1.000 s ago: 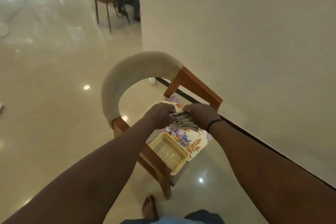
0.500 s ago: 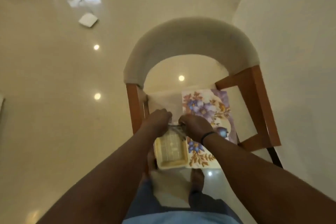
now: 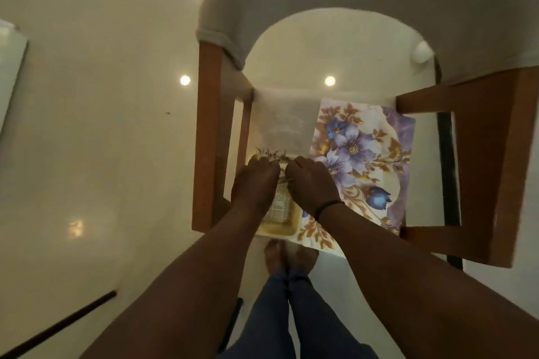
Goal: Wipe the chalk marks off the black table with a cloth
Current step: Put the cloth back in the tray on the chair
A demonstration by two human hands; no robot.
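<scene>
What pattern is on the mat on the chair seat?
Purple-blue flowers with brown-gold leaves on a pale ground; the floral mat shows best in the head view.

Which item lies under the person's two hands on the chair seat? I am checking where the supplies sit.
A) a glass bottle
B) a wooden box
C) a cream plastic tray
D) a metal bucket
C: the left hand and right hand are over a cream plastic tray, beside the floral sheet.
</scene>
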